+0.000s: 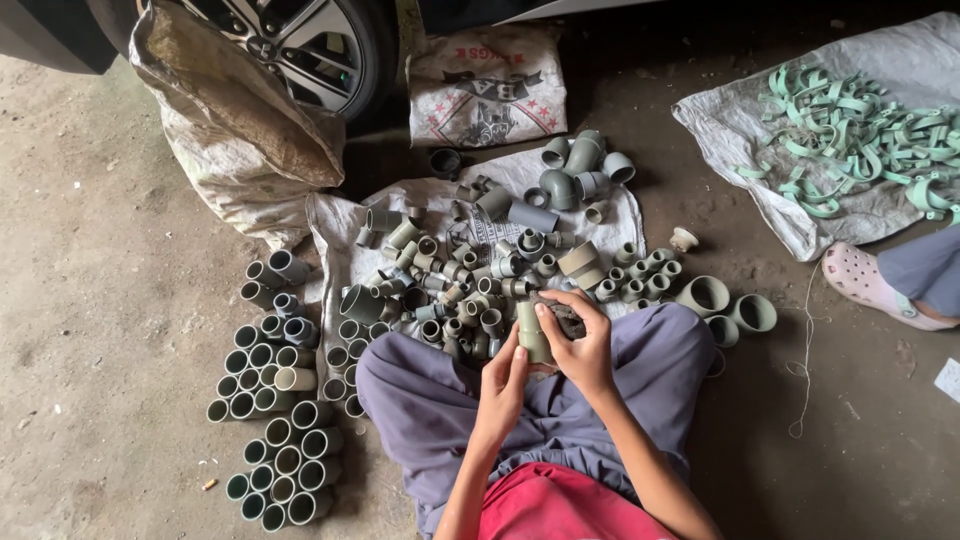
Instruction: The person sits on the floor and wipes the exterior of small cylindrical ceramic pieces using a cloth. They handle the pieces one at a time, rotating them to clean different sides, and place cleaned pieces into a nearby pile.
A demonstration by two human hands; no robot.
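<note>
Two hands hold a pipe piece over the lap.

The grey pipe fitting (pixel 533 335) looks light, hard and smooth; its round sides seem best to hold. The left hand (pixel 503 388) wraps it from below. The right hand (pixel 578 345) pinches its top. More fittings (pixel 470 270) lie on a sack (pixel 335 225) on the floor.

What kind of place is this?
Probably a garage or yard workshop floor: bare concrete floor, a car wheel, and heaps of grey pipe fittings sorted on sacks.
</note>
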